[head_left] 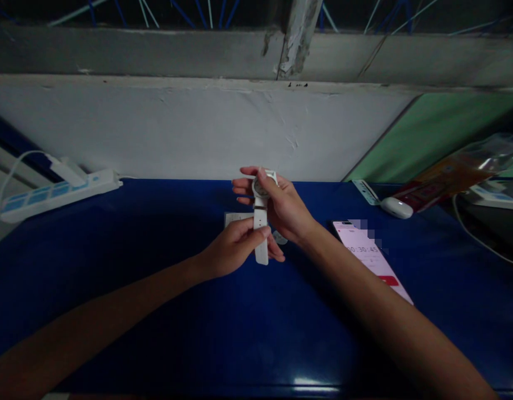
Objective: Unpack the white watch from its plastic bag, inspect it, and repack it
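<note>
A white wristwatch with a round face is held up over the blue table, its strap hanging down toward me. My right hand grips the watch at its case, thumb on top and the other fingers spread behind it. Lower down, my left hand pinches the perforated strap between thumb and fingers. Partly hidden behind my hands, a flat pale card or packet lies on the table. A small clear or whitish piece shows beside it, too unclear to name.
On the blue table, a phone with a lit timer screen lies by my right forearm. A white rounded case and a plastic bag are at the right. A white power strip with a cable stands left. A white wall panel rises behind.
</note>
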The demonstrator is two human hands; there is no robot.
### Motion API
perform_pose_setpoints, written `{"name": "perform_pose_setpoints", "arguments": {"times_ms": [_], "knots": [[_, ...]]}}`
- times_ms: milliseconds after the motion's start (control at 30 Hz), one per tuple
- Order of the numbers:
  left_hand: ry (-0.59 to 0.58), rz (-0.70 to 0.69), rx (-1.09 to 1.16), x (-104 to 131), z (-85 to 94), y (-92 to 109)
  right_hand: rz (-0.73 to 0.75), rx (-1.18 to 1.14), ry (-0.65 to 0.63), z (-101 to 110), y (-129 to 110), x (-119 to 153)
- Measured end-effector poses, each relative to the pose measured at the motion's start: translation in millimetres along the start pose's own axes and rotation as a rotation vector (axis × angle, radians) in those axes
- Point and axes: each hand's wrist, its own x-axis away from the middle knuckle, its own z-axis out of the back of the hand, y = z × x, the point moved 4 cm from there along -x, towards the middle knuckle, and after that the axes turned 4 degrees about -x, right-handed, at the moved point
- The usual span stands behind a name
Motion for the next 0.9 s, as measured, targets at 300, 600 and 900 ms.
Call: {"name": "perform_pose_setpoints", "arguments": {"times_ms": [300,600,900], "knots": [[-0.028,0.278,0.477,-6,0.4,-35,-0.286,-0.037,-0.031,23,35,-8],[-0.076,0.34,0.608,-6,-5.0,-40,-0.364,-0.018,-0.131,28,34,-6],[-0.104,0.361,0.648,-6,-7.6,-37,-0.392,-0.091,-0.004,31,29,-8]]}}
